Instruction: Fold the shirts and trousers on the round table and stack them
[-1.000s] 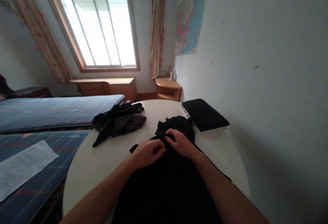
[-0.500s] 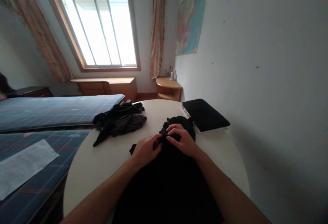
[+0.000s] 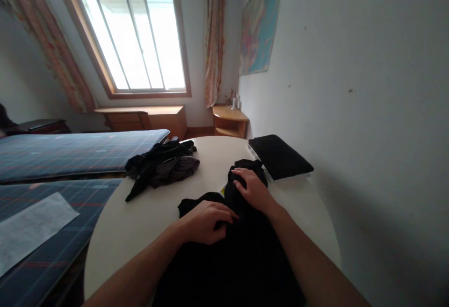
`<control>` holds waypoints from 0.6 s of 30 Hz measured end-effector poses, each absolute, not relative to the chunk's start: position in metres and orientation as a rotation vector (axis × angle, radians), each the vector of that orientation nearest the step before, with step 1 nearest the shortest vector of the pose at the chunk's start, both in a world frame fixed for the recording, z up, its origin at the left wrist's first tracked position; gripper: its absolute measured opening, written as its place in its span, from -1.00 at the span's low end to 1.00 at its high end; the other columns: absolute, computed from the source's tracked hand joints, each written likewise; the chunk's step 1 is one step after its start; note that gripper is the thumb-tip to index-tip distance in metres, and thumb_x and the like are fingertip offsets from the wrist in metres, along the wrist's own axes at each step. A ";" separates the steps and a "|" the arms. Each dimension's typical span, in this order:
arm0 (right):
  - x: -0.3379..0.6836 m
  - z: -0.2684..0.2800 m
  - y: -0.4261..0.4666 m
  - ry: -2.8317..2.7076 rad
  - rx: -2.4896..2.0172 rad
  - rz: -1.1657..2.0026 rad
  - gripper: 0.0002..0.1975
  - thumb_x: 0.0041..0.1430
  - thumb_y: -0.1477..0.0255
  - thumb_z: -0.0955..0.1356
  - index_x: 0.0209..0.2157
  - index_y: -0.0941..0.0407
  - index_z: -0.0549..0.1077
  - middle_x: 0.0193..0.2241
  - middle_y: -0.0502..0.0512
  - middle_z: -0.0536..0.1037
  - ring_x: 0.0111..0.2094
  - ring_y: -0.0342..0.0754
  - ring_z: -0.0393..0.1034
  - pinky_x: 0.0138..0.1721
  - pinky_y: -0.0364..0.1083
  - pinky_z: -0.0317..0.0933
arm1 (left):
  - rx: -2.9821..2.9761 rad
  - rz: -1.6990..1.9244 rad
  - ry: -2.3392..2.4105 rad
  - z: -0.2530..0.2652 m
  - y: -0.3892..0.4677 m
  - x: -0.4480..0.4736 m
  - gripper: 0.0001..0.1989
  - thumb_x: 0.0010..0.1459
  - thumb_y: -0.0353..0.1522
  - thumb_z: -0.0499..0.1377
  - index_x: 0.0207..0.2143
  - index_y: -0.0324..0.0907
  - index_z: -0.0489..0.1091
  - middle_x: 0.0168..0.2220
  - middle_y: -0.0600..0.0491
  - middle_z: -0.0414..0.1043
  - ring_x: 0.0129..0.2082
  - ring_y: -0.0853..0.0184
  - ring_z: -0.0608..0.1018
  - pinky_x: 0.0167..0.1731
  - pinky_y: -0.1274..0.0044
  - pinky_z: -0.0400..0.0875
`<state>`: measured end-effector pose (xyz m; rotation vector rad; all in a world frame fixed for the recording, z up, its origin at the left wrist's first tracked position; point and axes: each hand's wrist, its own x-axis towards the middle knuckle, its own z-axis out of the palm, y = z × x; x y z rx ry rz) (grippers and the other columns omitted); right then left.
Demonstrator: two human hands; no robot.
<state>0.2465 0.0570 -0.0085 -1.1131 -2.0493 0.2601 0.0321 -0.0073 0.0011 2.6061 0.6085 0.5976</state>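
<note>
A black garment [image 3: 231, 269] lies over the near half of the round table, its far part bunched up; its kind is hard to tell in the dark folds. My left hand [image 3: 208, 220] rests on its left side, fingers curled and thumb near the index finger, gripping cloth. Farther forward, my right hand [image 3: 253, 189] has its fingers bent over the bunched end of the same garment. Cloth hides part of the fingertips. Between the two hands a small yellow patch shows beside the folds.
A crumpled pile of dark clothes [image 3: 163, 166] sits at the table's left. On the right lies a flat black item [image 3: 280, 157] with a white edge, near the wall. The round white table [image 3: 115, 232] borders plaid mattresses [image 3: 80, 152] bearing a paper sheet [image 3: 35, 227].
My left hand has moved back toward me and slightly right, apart from my right hand. The right hand shifted slightly over the bunched cloth. More of the garment's left edge and a yellow patch now show.
</note>
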 end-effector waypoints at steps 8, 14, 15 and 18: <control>0.248 -0.024 0.063 -2.054 -1.490 0.165 -0.41 0.19 0.40 0.35 0.25 0.09 0.26 -0.03 0.25 0.55 -0.05 0.11 0.44 -0.01 0.04 0.26 | 2.533 0.513 0.507 -0.001 -0.014 0.041 -0.56 -0.08 -0.50 0.12 -0.14 -0.06 0.58 -0.09 0.04 0.60 -0.05 0.23 0.61 -0.01 0.49 0.46; 0.252 -0.023 0.067 -2.004 -1.609 0.268 -0.84 0.25 0.33 0.30 -0.30 0.08 0.50 -0.40 0.08 0.55 -0.37 -0.02 0.43 -0.28 -0.07 0.22 | 2.532 0.481 0.528 0.004 -0.017 0.040 -0.58 -0.07 -0.50 0.11 -0.16 -0.08 0.59 -0.07 0.03 0.59 -0.10 0.24 0.63 -0.03 0.51 0.46; 0.253 -0.022 0.068 -1.968 -1.597 0.253 -0.83 0.26 0.33 0.30 -0.32 0.09 0.49 -0.38 0.09 0.54 -0.36 -0.02 0.42 -0.27 -0.07 0.22 | 2.536 0.479 0.527 0.005 -0.017 0.040 -0.58 -0.07 -0.50 0.11 -0.17 -0.09 0.59 -0.08 0.03 0.60 -0.11 0.25 0.63 -0.04 0.52 0.47; 0.256 -0.021 0.069 -1.871 -1.479 0.175 -0.85 0.24 0.37 0.30 -0.25 0.12 0.47 -0.23 0.14 0.53 -0.27 -0.02 0.42 -0.18 -0.07 0.25 | 2.571 0.497 0.575 0.005 -0.018 0.039 -0.61 -0.09 -0.49 0.13 -0.22 -0.05 0.60 -0.15 0.08 0.62 -0.21 0.30 0.64 -0.13 0.58 0.48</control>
